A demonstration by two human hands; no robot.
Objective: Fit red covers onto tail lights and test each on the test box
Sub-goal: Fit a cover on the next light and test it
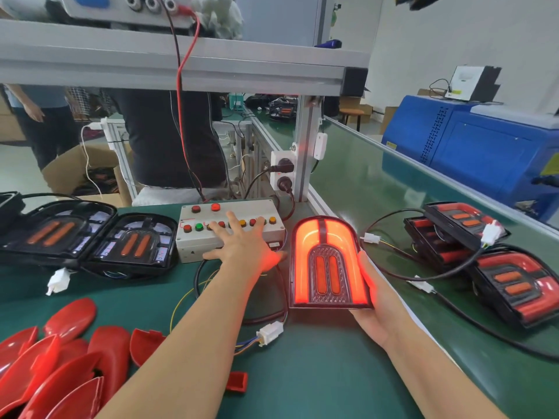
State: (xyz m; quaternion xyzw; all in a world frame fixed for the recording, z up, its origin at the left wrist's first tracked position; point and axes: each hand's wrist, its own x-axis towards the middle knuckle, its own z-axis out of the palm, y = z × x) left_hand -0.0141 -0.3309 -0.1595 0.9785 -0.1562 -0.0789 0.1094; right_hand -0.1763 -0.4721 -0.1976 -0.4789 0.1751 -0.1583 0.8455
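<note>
The left hand (242,246) lies spread, straight fingers pressing buttons on the test box (231,229). At its three o'clock the right hand (373,294) cradles the lit tail light (328,264) (glowing red), fingers curled round its edge. Loose red covers (60,358) pile at seven o'clock.

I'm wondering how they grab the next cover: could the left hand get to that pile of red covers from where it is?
Probably yes. The left hand rests open on the test box, holding nothing, and the red covers lie uncovered on the mat beside that forearm.
</note>
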